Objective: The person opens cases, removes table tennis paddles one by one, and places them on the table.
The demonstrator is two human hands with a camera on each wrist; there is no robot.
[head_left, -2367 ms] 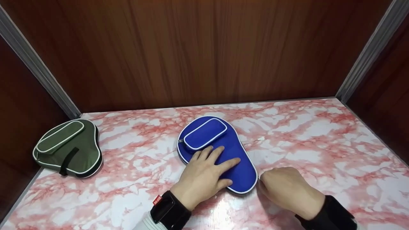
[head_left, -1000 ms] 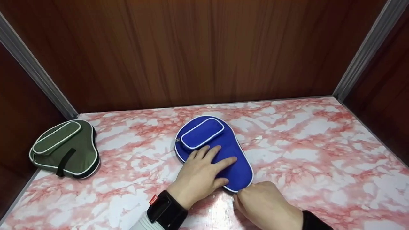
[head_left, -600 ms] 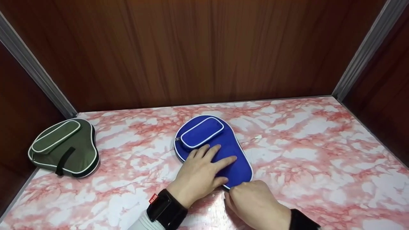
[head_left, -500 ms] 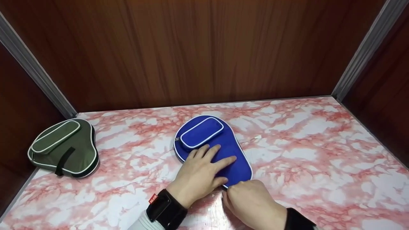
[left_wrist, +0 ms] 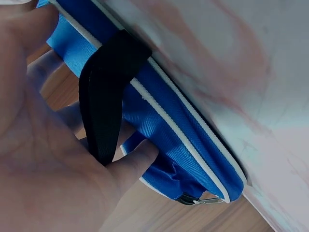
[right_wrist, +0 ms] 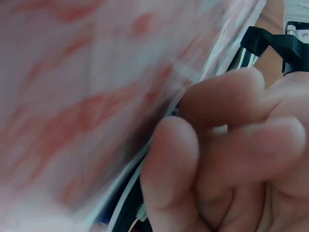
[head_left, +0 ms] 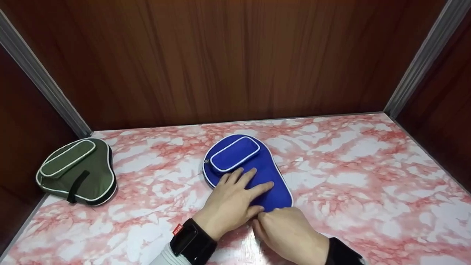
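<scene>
A blue table tennis bat case (head_left: 281,198) with white piping lies on the marbled table, its narrow end toward me. My left hand (head_left: 228,206) rests spread on its top, below the raised pocket (head_left: 235,154). In the left wrist view, a black strap (left_wrist: 104,96) stands up from the case's side by the palm. My right hand (head_left: 290,232) is at the narrow end, fingers curled. The right wrist view shows its thumb and finger pinching at the zip (right_wrist: 130,208) along the edge; the zip pull itself is hidden by the fingers.
A green bat case (head_left: 94,184) with a black strap lies at the table's left edge. Brown wood-grain panels (head_left: 235,66) with grey metal corner strips enclose the back and both sides. The pink and white table surface (head_left: 353,165) extends right of the blue case.
My right hand has moved leftward round the narrow end of the blue case, from its right side to near my left thumb. The left hand has stayed in place on the case.
</scene>
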